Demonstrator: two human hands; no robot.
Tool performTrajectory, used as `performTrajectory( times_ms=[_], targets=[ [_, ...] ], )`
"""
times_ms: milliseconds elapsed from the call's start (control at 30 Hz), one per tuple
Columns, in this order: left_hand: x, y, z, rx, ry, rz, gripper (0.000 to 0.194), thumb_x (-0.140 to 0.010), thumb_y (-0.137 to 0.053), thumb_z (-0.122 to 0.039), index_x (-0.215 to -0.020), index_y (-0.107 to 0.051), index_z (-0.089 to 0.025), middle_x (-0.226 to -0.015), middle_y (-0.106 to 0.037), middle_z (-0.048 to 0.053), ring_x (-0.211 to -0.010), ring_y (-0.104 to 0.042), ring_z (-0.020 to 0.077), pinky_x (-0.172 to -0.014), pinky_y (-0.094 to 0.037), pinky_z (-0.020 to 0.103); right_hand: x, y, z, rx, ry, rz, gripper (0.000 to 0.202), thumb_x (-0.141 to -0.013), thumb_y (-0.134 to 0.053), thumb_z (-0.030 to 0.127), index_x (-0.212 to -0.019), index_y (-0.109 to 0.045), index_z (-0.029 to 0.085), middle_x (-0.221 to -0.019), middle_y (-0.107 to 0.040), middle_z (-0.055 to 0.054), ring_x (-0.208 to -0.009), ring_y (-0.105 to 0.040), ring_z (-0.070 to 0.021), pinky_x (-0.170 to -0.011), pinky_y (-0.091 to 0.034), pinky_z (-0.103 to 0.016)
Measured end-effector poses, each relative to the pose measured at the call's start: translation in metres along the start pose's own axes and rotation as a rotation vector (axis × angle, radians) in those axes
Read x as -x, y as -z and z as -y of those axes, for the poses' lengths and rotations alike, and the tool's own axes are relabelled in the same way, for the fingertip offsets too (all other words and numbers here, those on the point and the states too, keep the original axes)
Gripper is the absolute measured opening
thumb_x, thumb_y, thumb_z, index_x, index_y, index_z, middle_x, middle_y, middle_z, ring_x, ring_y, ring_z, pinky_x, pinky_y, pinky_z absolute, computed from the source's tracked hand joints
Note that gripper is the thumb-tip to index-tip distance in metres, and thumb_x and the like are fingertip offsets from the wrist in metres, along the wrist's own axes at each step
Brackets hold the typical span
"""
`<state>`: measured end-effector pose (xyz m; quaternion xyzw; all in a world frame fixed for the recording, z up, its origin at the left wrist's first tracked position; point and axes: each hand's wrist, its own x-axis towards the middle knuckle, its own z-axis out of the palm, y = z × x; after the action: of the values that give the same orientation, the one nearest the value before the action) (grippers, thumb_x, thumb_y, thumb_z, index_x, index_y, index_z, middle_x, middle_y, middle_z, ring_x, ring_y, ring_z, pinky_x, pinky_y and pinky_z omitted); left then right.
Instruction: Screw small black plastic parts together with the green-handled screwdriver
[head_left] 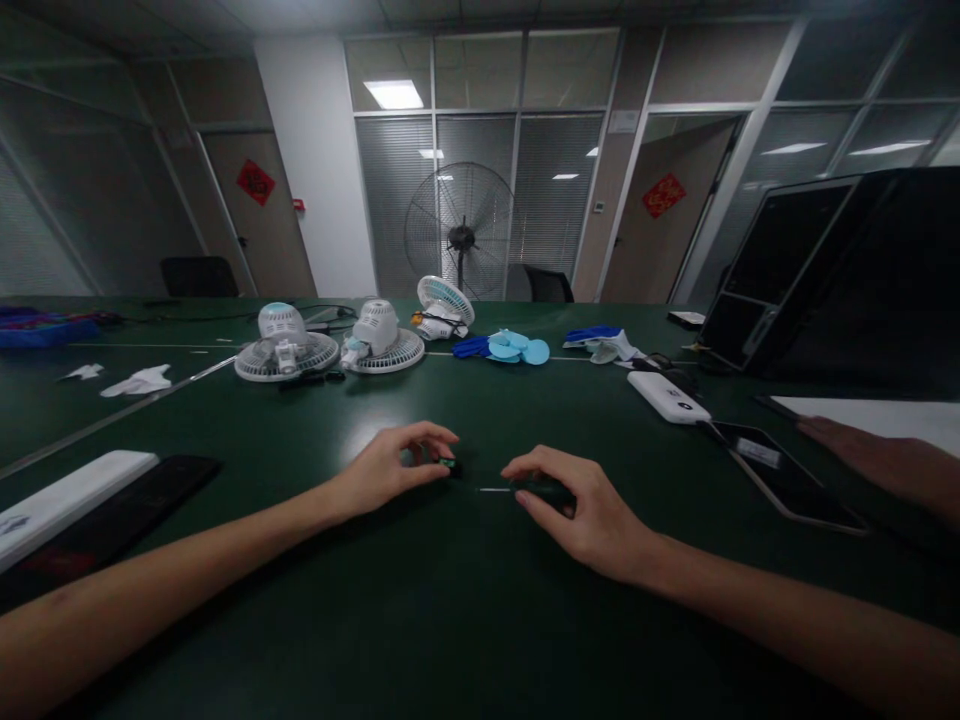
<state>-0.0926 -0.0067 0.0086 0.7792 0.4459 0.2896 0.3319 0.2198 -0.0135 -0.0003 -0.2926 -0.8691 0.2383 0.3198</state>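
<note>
My left hand (394,465) is closed in a pinch over the green table (420,600). Between its thumb and fingers sits a small dark part with a bit of green (448,463), too small to name. My right hand (589,505) is wrapped round the dark handle of a screwdriver (551,491). The screwdriver's thin metal shaft points left, toward the small part, with a gap between them.
Beyond my hands lie white fan heads (379,340), light blue fan blades (514,347) and blue-and-white gloves (604,342). A power bank (667,398) and phone (787,475) are at right, near another person's hand (877,455) and a black computer case (847,280).
</note>
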Motion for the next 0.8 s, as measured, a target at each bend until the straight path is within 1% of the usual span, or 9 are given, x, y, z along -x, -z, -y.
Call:
performTrajectory(
  times_ms=[67, 167, 300, 467, 633, 733, 800],
  targets=[
    [0.007, -0.012, -0.013, 0.041, -0.017, 0.069, 0.040, -0.095, -0.072, -0.033, -0.133, -0.065, -0.023, -0.115, -0.076, 0.005, -0.100, -0.069, 0.0200, -0.088, -0.052, 0.035, 0.000, 0.000, 0.000, 0.003, 0.002, 0.018, 0.026, -0.097, -0.066, 0.019, -0.123, -0.069, 0.023, -0.114, -0.071, -0.005, -0.100, -0.068, -0.0201, -0.084, -0.055, -0.032],
    [0.011, -0.021, -0.017, 0.040, -0.024, 0.131, 0.041, -0.094, -0.073, -0.030, -0.134, -0.064, -0.024, -0.114, -0.076, 0.003, -0.099, -0.069, 0.0195, -0.085, -0.050, 0.034, -0.001, 0.000, 0.003, 0.015, 0.011, 0.046, 0.028, -0.097, -0.066, 0.019, -0.124, -0.068, 0.023, -0.114, -0.071, -0.005, -0.098, -0.068, -0.0197, -0.084, -0.055, -0.032],
    [0.010, -0.022, -0.012, 0.015, -0.025, 0.141, 0.042, -0.094, -0.073, -0.030, -0.135, -0.064, -0.025, -0.113, -0.076, 0.003, -0.097, -0.070, 0.0197, -0.083, -0.048, 0.034, -0.001, 0.000, 0.004, 0.048, 0.012, 0.067, 0.028, -0.096, -0.066, 0.018, -0.124, -0.068, 0.023, -0.113, -0.072, -0.005, -0.096, -0.068, -0.0200, -0.082, -0.054, -0.033],
    [0.011, -0.023, -0.010, 0.026, -0.054, 0.142, 0.041, -0.095, -0.073, -0.028, -0.134, -0.064, -0.026, -0.114, -0.076, 0.002, -0.098, -0.070, 0.0192, -0.084, -0.048, 0.033, -0.002, -0.001, 0.003, 0.044, 0.011, 0.088, 0.029, -0.098, -0.066, 0.020, -0.126, -0.067, 0.025, -0.115, -0.071, -0.004, -0.099, -0.068, -0.0203, -0.085, -0.054, -0.034],
    [0.012, -0.024, -0.011, -0.003, -0.068, 0.138, 0.042, -0.095, -0.074, -0.030, -0.135, -0.064, -0.026, -0.114, -0.076, 0.002, -0.098, -0.070, 0.0195, -0.082, -0.048, 0.032, -0.002, -0.002, 0.004, 0.049, 0.047, 0.103, 0.029, -0.098, -0.065, 0.018, -0.126, -0.066, 0.024, -0.115, -0.071, -0.004, -0.100, -0.068, -0.0199, -0.088, -0.053, -0.034],
    [0.011, -0.023, -0.012, -0.016, -0.056, 0.143, 0.042, -0.094, -0.075, -0.031, -0.135, -0.064, -0.026, -0.113, -0.077, 0.002, -0.095, -0.070, 0.0191, -0.080, -0.048, 0.031, -0.002, -0.002, 0.005, 0.032, 0.070, 0.112, 0.027, -0.101, -0.063, 0.018, -0.126, -0.066, 0.024, -0.114, -0.070, -0.004, -0.099, -0.067, -0.0191, -0.087, -0.053, -0.033],
    [0.012, -0.022, -0.012, -0.029, -0.050, 0.140, 0.043, -0.094, -0.075, -0.033, -0.134, -0.064, -0.026, -0.112, -0.077, 0.002, -0.094, -0.070, 0.0193, -0.079, -0.048, 0.031, -0.003, -0.001, 0.005, -0.019, 0.081, 0.100, 0.023, -0.104, -0.061, 0.020, -0.125, -0.067, 0.025, -0.115, -0.069, -0.004, -0.101, -0.067, -0.0190, -0.088, -0.053, -0.032]
  ],
)
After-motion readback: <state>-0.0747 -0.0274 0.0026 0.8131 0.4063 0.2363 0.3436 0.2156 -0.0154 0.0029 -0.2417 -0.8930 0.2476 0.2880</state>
